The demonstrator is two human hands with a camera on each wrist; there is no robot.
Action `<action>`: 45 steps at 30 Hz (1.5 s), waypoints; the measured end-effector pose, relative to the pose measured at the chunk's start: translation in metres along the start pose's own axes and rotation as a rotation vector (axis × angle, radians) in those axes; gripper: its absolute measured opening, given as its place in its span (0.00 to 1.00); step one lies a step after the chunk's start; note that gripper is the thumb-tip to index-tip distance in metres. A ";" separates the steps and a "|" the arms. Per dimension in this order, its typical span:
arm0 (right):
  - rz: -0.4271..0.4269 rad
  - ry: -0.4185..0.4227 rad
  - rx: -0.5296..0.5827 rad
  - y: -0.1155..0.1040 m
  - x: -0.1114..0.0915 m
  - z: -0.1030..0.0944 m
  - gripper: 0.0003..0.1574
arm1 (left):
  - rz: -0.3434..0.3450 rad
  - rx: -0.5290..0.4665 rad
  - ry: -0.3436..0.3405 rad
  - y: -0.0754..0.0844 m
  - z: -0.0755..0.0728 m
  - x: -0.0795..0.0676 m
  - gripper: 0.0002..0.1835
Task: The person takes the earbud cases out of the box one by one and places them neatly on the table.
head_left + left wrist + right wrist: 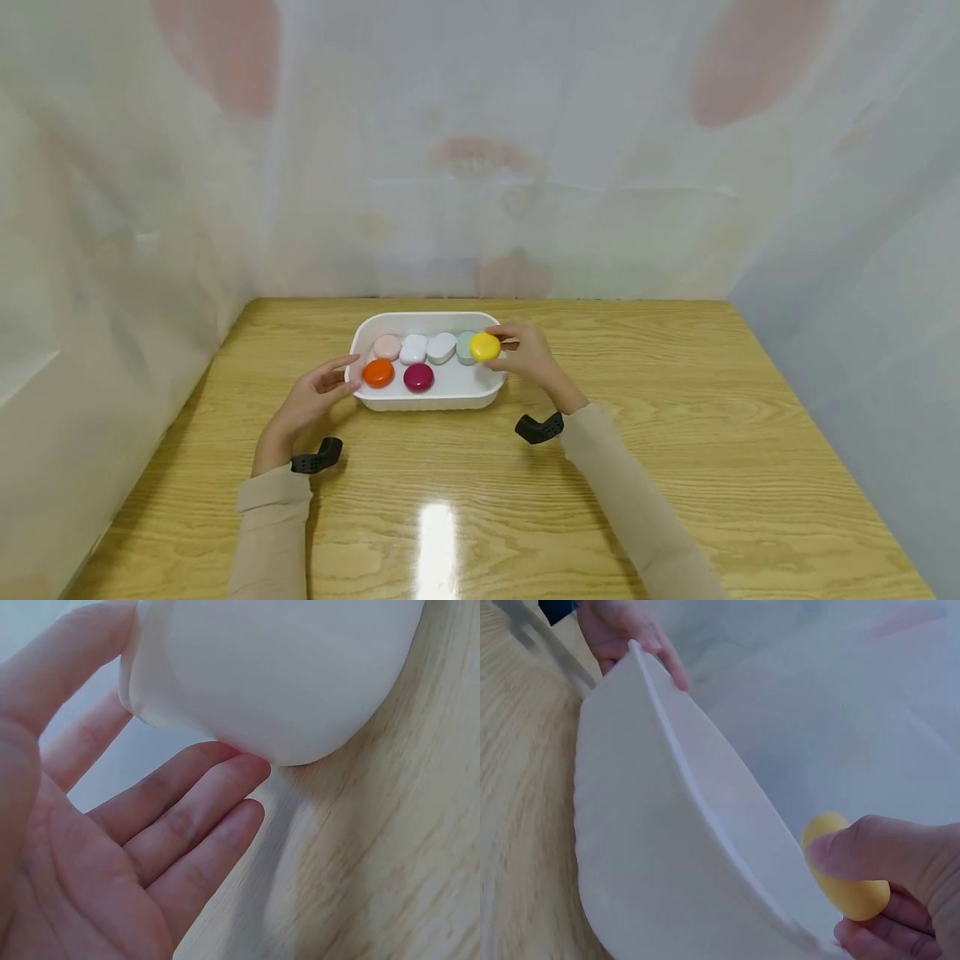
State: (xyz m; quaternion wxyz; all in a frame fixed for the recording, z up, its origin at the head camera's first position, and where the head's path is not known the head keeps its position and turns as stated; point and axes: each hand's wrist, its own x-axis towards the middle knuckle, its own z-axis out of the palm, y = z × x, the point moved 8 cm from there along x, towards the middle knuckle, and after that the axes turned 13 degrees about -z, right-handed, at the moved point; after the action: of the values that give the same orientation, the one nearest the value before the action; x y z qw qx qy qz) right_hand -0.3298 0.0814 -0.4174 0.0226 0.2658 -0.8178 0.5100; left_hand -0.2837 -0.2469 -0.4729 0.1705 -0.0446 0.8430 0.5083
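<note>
A white plastic tray (pixel 423 402) with raised walls stands on the table. My right hand (pixel 525 357) pinches a glossy yellow rounded disc (pixel 485 346) between thumb and fingers at the tray's right end. My left hand (pixel 311 400) holds the tray's left end, and in the left wrist view several fingertips (pixel 251 769) touch its outer wall. An orange disc (pixel 378 373) and a crimson disc (pixel 418 377) lie in the near row. Behind them are a pale pink disc (pixel 387 347), a white squarish piece (pixel 413 349), a white oval piece (pixel 441 347) and a pale green piece (pixel 466 348), partly hidden by the yellow disc.
The wood-grain table (pixel 675 433) extends around the tray and reflects a bright light near its front. Pale patterned sheets (pixel 615 217) hang behind the table and at both sides. A black wrist mount (pixel 540 428) sits at each sleeve cuff.
</note>
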 end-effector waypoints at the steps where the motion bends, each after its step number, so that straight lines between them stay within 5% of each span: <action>1: 0.004 0.017 0.006 0.002 -0.001 -0.004 0.33 | 0.000 0.002 0.000 -0.001 0.000 0.000 0.34; 17: 0.078 0.096 -0.006 0.044 -0.021 -0.040 0.34 | -0.018 -0.014 0.025 -0.008 -0.008 -0.003 0.34; 25: 0.185 0.072 -0.046 0.073 -0.026 -0.041 0.34 | -0.005 -0.015 0.015 -0.004 -0.007 -0.005 0.34; 45: 0.212 0.024 -0.134 0.084 -0.029 -0.037 0.34 | -0.030 -0.012 0.018 -0.011 -0.001 0.002 0.35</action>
State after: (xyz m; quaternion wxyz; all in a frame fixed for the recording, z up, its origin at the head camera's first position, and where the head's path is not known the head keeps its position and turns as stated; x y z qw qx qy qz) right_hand -0.3523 0.1527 -0.4776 -0.0041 0.1694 -0.8732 0.4569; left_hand -0.2830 -0.2524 -0.4823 0.1705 -0.0629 0.8407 0.5101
